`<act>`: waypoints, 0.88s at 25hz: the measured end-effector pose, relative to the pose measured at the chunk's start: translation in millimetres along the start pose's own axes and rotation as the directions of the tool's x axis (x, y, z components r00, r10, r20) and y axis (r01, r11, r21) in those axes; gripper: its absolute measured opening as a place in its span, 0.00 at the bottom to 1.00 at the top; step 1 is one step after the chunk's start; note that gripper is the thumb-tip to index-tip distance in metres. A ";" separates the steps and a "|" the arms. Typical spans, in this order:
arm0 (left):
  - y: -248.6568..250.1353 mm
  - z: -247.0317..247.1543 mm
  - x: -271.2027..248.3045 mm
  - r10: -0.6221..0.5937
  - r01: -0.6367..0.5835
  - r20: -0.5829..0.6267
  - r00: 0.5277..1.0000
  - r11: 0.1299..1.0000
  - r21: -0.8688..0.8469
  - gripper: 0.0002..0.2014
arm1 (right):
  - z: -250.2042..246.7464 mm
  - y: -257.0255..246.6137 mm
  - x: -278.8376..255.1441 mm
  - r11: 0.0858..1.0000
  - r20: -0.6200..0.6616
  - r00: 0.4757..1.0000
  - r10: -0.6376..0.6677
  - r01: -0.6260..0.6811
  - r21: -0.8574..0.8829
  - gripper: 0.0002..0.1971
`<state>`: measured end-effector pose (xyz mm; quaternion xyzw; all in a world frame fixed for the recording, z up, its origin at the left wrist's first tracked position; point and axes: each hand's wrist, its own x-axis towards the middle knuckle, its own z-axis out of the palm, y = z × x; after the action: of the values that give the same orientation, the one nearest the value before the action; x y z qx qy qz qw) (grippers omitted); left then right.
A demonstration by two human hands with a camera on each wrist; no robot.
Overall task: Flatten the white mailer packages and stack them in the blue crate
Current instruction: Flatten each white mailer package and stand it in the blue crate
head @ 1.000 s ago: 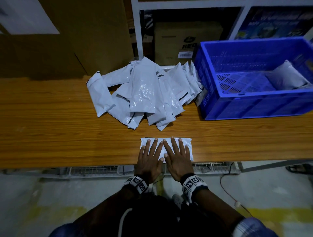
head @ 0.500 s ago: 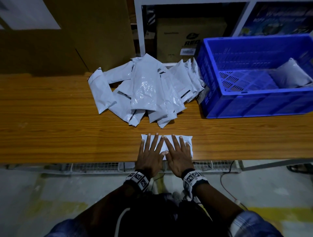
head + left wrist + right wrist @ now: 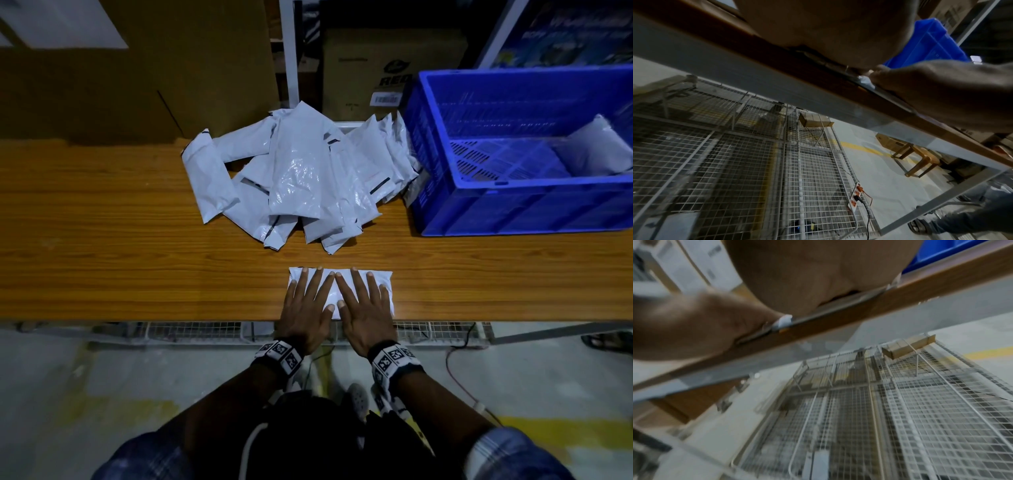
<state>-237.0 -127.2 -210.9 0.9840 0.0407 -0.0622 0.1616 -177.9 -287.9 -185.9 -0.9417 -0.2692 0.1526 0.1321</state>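
Both your hands, left and right, are spread flat on the mailer, lower centre at the tabletop edge. I'd press outward evenly, then slide it toward the blue crate, upper right.

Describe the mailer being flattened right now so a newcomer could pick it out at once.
Start at the wooden table and go to its near edge, in front of the heap of white mailers. The mailer lies there alone, crosswise, under the flat left hand and right hand; no other is touched.
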 end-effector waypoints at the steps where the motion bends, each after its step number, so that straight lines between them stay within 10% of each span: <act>1: -1.9 -0.7 -0.7 0.010 -0.010 0.006 1.000 1.000 -0.001 0.32 | 0.8 -0.5 0.2 1.000 -0.001 1.000 0.001 -0.001 0.001 0.27; 22: 6.3 -8.1 -1.7 -0.065 0.057 -0.058 0.996 0.990 -0.129 0.39 | -64.7 1.4 36.6 0.983 0.145 0.988 -0.054 0.078 -0.168 0.45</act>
<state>-237.2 -130.6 -201.1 0.9714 0.0798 -0.0340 0.2209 -124.5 -279.8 -134.9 -0.9272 -0.3211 0.1896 0.0356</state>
